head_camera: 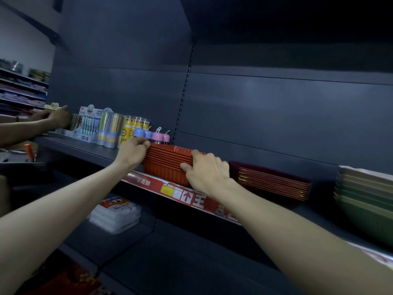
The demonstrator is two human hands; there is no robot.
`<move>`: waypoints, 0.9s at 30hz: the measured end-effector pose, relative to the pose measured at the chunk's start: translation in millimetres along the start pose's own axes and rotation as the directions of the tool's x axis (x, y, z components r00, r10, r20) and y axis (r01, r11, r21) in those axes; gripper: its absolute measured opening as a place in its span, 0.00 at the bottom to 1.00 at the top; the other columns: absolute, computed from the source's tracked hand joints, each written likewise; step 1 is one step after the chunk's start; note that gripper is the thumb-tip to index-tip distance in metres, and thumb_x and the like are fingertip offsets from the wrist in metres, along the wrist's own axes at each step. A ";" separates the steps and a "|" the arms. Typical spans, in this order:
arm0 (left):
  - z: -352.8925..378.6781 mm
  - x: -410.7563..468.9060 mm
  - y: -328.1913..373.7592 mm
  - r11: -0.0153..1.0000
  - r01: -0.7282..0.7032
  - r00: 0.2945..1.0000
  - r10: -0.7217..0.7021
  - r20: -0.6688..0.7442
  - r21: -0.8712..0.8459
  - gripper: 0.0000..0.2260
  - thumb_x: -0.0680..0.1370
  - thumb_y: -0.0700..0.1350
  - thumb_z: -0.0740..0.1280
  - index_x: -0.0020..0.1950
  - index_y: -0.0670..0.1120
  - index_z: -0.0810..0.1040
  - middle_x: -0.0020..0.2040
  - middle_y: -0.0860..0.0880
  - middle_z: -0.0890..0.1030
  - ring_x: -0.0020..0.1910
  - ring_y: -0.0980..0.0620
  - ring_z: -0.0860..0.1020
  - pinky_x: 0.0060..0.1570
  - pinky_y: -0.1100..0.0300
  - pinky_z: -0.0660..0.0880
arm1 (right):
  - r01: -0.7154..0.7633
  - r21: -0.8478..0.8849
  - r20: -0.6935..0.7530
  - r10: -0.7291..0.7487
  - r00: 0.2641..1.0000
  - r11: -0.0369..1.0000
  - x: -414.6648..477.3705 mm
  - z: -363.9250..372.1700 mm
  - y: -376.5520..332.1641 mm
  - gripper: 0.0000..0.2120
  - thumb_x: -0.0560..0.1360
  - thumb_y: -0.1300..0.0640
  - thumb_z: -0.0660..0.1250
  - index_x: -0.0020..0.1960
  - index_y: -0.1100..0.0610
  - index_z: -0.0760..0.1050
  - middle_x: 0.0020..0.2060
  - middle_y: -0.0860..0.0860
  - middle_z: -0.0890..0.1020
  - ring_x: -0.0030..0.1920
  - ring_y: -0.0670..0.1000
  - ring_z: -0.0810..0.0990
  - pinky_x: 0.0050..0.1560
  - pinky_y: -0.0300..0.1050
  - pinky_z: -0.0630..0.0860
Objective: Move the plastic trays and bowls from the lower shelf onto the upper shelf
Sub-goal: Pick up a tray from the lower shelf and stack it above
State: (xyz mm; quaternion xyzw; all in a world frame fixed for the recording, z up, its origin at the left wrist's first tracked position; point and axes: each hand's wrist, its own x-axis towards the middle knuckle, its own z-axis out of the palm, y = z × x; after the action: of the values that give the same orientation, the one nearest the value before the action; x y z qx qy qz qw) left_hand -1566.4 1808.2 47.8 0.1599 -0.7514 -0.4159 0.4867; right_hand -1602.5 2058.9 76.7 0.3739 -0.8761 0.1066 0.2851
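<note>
Head view: dim upper shelf (93, 153), back panel (276, 113)

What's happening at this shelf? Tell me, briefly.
A person grips a stack of orange trays with both hands, left hand at its left end and right hand at its right, holding it at the front edge of the upper shelf. To its right on that shelf sit a stack of dark red trays and a stack of green bowls. At far left, another person's hand reaches among stationery.
</note>
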 end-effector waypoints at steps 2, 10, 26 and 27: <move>0.7 -7.8 5.2 0.997 0.042 0.999 -0.041 0.014 -0.069 0.18 0.85 0.47 0.66 0.72 0.39 0.79 0.65 0.41 0.83 0.67 0.41 0.79 0.72 0.43 0.73 | -0.028 0.108 0.003 0.028 1.000 0.994 -4.1 6.4 -1.4 0.24 0.85 0.39 0.59 0.74 0.52 0.68 0.60 0.55 0.82 0.60 0.62 0.81 0.55 0.55 0.73; 12.5 -36.2 11.7 0.949 0.107 0.982 -0.054 0.182 -0.298 0.25 0.84 0.49 0.68 0.79 0.45 0.66 0.63 0.52 0.78 0.59 0.54 0.78 0.60 0.62 0.73 | -0.052 0.499 -0.129 0.134 0.983 0.865 -19.2 49.0 12.8 0.23 0.83 0.39 0.62 0.75 0.39 0.59 0.68 0.50 0.78 0.60 0.58 0.82 0.62 0.58 0.79; 9.1 -36.4 18.4 0.937 0.169 0.961 -0.087 0.264 -0.307 0.15 0.86 0.57 0.64 0.65 0.48 0.78 0.58 0.49 0.86 0.59 0.49 0.83 0.67 0.47 0.76 | -0.076 0.525 -0.085 0.141 0.986 0.848 -16.0 65.7 15.5 0.25 0.85 0.36 0.56 0.77 0.35 0.49 0.80 0.52 0.67 0.62 0.60 0.82 0.60 0.59 0.80; 5.9 -37.1 20.8 0.938 0.182 0.954 -0.096 0.285 -0.293 0.14 0.86 0.55 0.63 0.62 0.47 0.80 0.56 0.50 0.87 0.58 0.50 0.84 0.63 0.50 0.77 | -0.073 0.520 -0.080 0.133 0.988 0.851 -16.7 65.1 15.4 0.26 0.85 0.37 0.56 0.78 0.35 0.48 0.81 0.52 0.66 0.62 0.60 0.82 0.60 0.59 0.80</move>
State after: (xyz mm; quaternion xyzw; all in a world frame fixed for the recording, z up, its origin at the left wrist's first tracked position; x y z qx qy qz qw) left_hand -1550.4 1847.5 40.8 0.0759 -0.7201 -0.5822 0.3697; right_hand -1631.5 2053.5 14.4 0.3823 -0.8167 0.3732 0.2179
